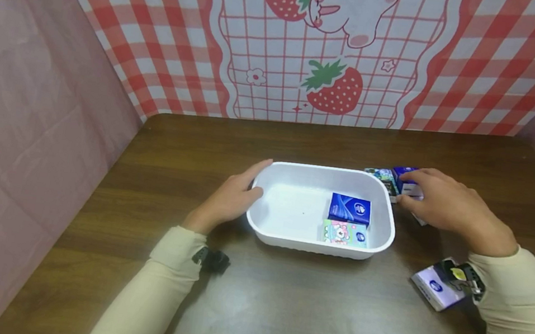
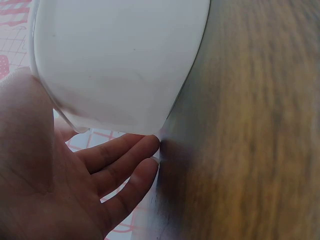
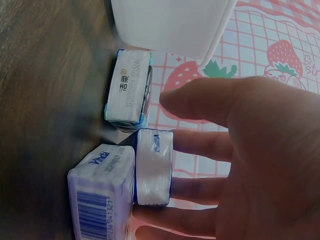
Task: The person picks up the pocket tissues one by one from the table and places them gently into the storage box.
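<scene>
My left hand (image 1: 233, 195) holds the left end of a white plastic tub (image 1: 288, 244), thumb over the rim and fingers along the outer wall (image 2: 120, 65). Inside the tub, at its right, lie a blue tissue pack (image 1: 349, 208) and a pastel cartoon tissue pack (image 1: 340, 233). Right of the tub, my right hand (image 1: 450, 205) reaches over another blue tissue pack (image 3: 154, 167). Its fingers extend along the far side of that pack, while the thumb stands apart from it. A lilac tissue pack (image 3: 102, 192) adjoins the blue one. Beside the tub lies a dark patterned tissue pack (image 3: 129, 87).
A separate lilac tissue pack (image 1: 437, 285) lies near the right wrist, partly covered by the wrist camera. The brown wooden table (image 1: 279, 309) ends at a wall cloth (image 1: 277, 89) with strawberries and checks. Pink cloth (image 1: 32, 102) hangs on the left.
</scene>
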Available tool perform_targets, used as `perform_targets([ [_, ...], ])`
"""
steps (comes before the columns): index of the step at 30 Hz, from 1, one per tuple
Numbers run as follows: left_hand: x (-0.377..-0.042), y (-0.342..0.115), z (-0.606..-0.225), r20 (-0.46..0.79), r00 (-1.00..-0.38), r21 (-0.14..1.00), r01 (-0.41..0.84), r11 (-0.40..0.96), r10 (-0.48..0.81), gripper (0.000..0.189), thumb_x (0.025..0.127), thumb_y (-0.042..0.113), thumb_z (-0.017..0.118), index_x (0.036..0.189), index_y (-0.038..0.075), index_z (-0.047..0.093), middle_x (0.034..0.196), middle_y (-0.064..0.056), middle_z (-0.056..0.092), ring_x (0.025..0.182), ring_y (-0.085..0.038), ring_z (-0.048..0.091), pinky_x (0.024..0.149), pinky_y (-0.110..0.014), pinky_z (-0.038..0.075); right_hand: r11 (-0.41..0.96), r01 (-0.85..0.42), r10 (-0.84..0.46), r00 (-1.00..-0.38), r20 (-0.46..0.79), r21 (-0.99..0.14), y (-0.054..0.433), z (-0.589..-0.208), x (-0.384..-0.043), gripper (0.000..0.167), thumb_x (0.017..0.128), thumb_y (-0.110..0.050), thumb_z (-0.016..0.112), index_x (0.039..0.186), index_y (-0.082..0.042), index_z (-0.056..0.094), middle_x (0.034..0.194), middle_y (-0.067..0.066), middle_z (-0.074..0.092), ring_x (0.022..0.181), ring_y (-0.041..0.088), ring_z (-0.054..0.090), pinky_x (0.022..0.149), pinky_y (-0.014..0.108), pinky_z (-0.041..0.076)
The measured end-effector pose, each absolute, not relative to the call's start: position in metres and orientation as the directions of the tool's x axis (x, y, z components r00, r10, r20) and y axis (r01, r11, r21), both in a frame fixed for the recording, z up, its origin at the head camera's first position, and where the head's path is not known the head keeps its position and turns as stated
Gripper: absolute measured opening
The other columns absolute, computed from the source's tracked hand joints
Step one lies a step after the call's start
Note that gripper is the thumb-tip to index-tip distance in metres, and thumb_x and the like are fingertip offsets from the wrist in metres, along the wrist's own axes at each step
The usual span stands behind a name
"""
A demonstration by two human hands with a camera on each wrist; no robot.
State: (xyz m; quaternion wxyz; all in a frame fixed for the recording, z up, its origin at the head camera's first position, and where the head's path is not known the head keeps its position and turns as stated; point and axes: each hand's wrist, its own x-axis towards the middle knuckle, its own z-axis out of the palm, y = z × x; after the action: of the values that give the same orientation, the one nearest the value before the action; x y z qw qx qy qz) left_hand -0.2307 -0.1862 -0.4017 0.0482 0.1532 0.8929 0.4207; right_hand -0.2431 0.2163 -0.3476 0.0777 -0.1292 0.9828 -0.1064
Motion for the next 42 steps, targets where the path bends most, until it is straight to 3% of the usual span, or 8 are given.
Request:
perform_targets([
  [11,-0.2301,-0.1851,-0.4013,0.047,-0.951,0.764,0.233,0.602,0.307,0.061,0.100,0.019,0.050,0.157,0.029,0.035,0.158,0.001,0.039,0.139,-0.021,0.042,0.112,-0.044,0.036,0.946,-0.214,-0.243,-0.965,-0.096,-0.243,0.2187,-0.3468,-0.2423,0.056,0.091,-0.037,0.071,0.134,-0.003,0.058,0.133,0.033,0.047,0.116,0.054,0.049,0.080,0.074,0.046],
  [27,-0.2300,-0.1856,-0.4012,0.054,-0.947,0.764,0.243,0.598,0.315,0.061,0.100,0.018,0.051,0.158,0.026,0.035,0.158,-0.001,0.039,0.138,-0.023,0.043,0.111,-0.045,0.038,0.957,-0.136,-0.175,-0.976,-0.134,-0.257,0.2217,-0.3464,-0.2426,0.063,0.095,-0.046,0.063,0.136,0.000,0.051,0.131,0.035,0.042,0.117,0.058,0.043,0.081,0.076,0.042],
  [42,-0.2300,-0.1856,-0.4008,0.044,-0.950,0.762,0.232,0.605,0.309,0.062,0.100,0.019,0.051,0.157,0.032,0.034,0.158,0.001,0.038,0.139,-0.022,0.042,0.111,-0.046,0.038,0.958,-0.120,-0.161,-0.977,-0.141,-0.260,0.2227,-0.3454,-0.2426,0.067,0.094,-0.047,0.064,0.137,0.002,0.047,0.128,0.035,0.049,0.114,0.057,0.047,0.080,0.076,0.042],
])
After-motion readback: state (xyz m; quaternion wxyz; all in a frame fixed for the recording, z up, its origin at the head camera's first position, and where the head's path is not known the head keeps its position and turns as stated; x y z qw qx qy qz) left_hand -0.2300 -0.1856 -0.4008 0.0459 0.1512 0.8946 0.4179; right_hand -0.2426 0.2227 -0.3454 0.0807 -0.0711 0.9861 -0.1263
